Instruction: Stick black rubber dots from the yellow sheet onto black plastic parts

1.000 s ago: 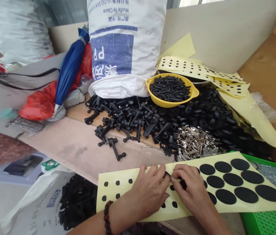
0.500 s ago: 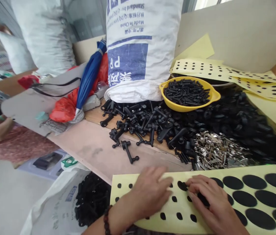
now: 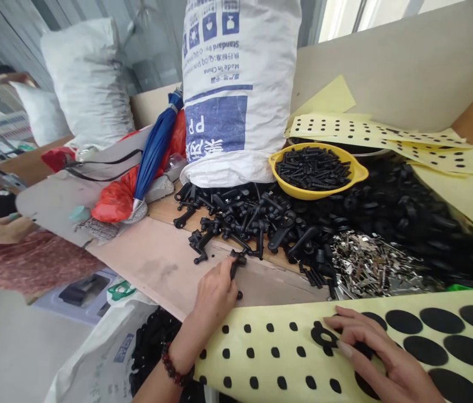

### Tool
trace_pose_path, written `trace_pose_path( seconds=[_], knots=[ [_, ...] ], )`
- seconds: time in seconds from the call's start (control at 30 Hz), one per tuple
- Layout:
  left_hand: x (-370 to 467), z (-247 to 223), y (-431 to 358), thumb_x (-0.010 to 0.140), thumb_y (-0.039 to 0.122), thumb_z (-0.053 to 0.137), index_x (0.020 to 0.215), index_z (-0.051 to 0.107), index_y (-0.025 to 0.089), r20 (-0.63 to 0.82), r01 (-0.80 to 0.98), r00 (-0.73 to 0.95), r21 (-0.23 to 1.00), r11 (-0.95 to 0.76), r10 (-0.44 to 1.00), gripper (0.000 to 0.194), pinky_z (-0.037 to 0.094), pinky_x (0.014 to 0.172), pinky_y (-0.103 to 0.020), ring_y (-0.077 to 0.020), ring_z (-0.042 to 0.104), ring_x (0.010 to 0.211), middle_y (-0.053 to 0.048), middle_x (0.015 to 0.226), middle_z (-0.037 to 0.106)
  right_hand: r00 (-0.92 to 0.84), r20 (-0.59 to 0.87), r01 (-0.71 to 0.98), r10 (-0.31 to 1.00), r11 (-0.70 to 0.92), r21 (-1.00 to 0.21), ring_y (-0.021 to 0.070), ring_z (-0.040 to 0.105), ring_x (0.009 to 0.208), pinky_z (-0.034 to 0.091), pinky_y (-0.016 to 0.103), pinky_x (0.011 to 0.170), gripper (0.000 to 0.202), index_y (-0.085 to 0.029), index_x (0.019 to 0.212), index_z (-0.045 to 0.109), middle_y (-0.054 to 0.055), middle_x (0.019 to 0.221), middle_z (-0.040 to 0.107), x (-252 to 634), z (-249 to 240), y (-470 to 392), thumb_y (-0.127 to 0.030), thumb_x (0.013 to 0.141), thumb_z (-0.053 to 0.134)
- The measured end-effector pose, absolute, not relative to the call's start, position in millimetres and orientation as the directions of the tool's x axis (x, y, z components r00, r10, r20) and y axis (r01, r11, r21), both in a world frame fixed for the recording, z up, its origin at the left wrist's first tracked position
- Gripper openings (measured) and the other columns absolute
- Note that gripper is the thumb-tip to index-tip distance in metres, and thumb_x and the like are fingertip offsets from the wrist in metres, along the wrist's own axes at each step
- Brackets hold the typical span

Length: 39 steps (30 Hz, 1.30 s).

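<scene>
Since the earlier frame, the left hand (image 3: 216,288) has been shifted off the yellow sheet (image 3: 261,340) to a black crank (image 3: 236,258), clamped between thumb and fingers, likely for a sure grip. Black ring (image 3: 315,334) is pinched at its edge by the right hand (image 3: 381,355), apparently steadied above the sheet. Loose small parts are kept together by a yellow bowl (image 3: 303,194).

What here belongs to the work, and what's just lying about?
Likely in the work:
black lever part, in left hand
black ring, at right hand
spotted yellow sheet

Apparently lying about:
blue umbrella
red plastic bag
small teal item
</scene>
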<state>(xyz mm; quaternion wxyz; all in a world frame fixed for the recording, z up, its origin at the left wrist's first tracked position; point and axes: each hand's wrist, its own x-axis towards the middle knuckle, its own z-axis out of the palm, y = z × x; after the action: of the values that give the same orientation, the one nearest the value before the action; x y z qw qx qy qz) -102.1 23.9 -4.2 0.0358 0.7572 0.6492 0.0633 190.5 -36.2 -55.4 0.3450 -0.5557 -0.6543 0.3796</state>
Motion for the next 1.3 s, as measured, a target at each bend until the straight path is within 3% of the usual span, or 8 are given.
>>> trace_pose_path(
  seconds=[0.1, 0.23, 0.37, 0.5, 0.67, 0.9, 1.17, 1.3],
  knots=[
    [-95, -10, 20, 0.078, 0.006, 0.042, 0.112, 0.056, 0.016, 0.077, 0.946, 0.299, 0.104, -0.306, 0.951, 0.039, 0.051, 0.080, -0.036, -0.0240, 0.063, 0.090, -0.009, 0.097, 0.065, -0.035, -0.049, 0.290, 0.998, -0.037, -0.956, 0.0363, 0.053, 0.121, 0.045, 0.048, 0.100, 0.029, -0.026, 0.068, 0.065, 0.010, 0.109, 0.072, 188, -40, -38, -0.051, 0.081, 0.059],
    [-88, -7, 24, 0.078, 0.008, 0.041, 0.087, 0.058, 0.017, 0.065, 0.937, 0.328, 0.109, -0.333, 0.943, 0.021, 0.051, 0.073, -0.034, -0.0240, 0.061, 0.084, -0.008, 0.085, 0.063, 0.016, -0.169, 0.084, 0.986, -0.169, -0.982, 0.0347, 0.052, 0.121, 0.044, 0.041, 0.100, 0.029, -0.024, 0.066, 0.065, 0.010, 0.109, 0.072, 188, -29, -39, -0.051, 0.077, 0.066],
    [-75, -4, 20, 0.073, 0.001, 0.038, 0.097, 0.055, 0.017, 0.113, 0.850, 0.485, 0.173, -0.497, 0.867, 0.034, 0.050, 0.067, -0.029, -0.0195, 0.061, 0.076, -0.004, 0.083, 0.063, 0.036, -0.298, -0.093, 0.954, -0.293, -0.951, 0.0342, 0.058, 0.110, 0.050, 0.038, 0.088, 0.033, -0.022, 0.060, 0.063, 0.011, 0.106, 0.071, 186, -23, -39, -0.052, 0.071, 0.072],
    [-53, -9, 4, 0.078, -0.001, 0.036, 0.110, 0.054, 0.016, 0.167, 0.759, 0.617, 0.130, -0.638, 0.769, 0.039, 0.050, 0.065, -0.032, -0.0219, 0.060, 0.074, -0.006, 0.082, 0.061, 0.050, -0.361, -0.250, 0.931, -0.338, -0.907, 0.0295, 0.062, 0.097, 0.050, 0.035, 0.080, 0.033, -0.021, 0.059, 0.061, 0.009, 0.104, 0.071, 182, -19, -39, -0.048, 0.065, 0.077],
    [-33, -8, -3, 0.092, 0.026, 0.045, 0.109, 0.058, 0.015, 0.074, 0.776, 0.558, 0.307, -0.552, 0.826, 0.024, 0.053, 0.070, -0.037, -0.0251, 0.061, 0.081, -0.009, 0.088, 0.064, 0.025, -0.385, -0.275, 0.923, -0.363, -0.890, 0.0282, 0.060, 0.099, 0.046, 0.035, 0.085, 0.030, -0.020, 0.058, 0.060, 0.008, 0.105, 0.071, 178, -21, -39, -0.043, 0.066, 0.077],
    [-31, 6, 0, 0.082, 0.015, 0.049, 0.115, 0.060, 0.020, -0.004, 0.625, 0.513, 0.688, -0.370, 0.858, 0.034, 0.048, 0.086, -0.032, -0.0222, 0.061, 0.096, -0.006, 0.102, 0.067, -0.008, -0.344, -0.282, 0.939, -0.332, -0.900, 0.0296, 0.059, 0.097, 0.045, 0.038, 0.084, 0.033, -0.020, 0.056, 0.055, 0.010, 0.104, 0.070, 172, -15, -38, -0.044, 0.068, 0.074],
    [-22, 16, 5, 0.074, 0.011, 0.044, 0.108, 0.063, 0.020, -0.165, 0.595, 0.600, 0.746, -0.299, 0.783, 0.039, 0.044, 0.071, -0.025, -0.0191, 0.062, 0.080, -0.003, 0.089, 0.068, 0.003, -0.351, -0.197, 0.936, -0.344, -0.918, 0.0323, 0.059, 0.098, 0.046, 0.037, 0.079, 0.031, -0.021, 0.055, 0.058, 0.010, 0.101, 0.070, 171, -18, -43, -0.045, 0.064, 0.076],
    [-20, 8, 9, 0.071, 0.014, 0.045, 0.106, 0.064, 0.017, -0.306, 0.545, 0.562, 0.836, -0.066, 0.768, 0.041, 0.041, 0.055, -0.021, -0.0132, 0.057, 0.060, 0.001, 0.073, 0.063, 0.013, -0.329, -0.171, 0.944, -0.322, -0.931, 0.0320, 0.059, 0.098, 0.047, 0.035, 0.077, 0.032, -0.020, 0.055, 0.058, 0.010, 0.100, 0.070, 175, -24, -44, -0.045, 0.066, 0.075]
  ],
)
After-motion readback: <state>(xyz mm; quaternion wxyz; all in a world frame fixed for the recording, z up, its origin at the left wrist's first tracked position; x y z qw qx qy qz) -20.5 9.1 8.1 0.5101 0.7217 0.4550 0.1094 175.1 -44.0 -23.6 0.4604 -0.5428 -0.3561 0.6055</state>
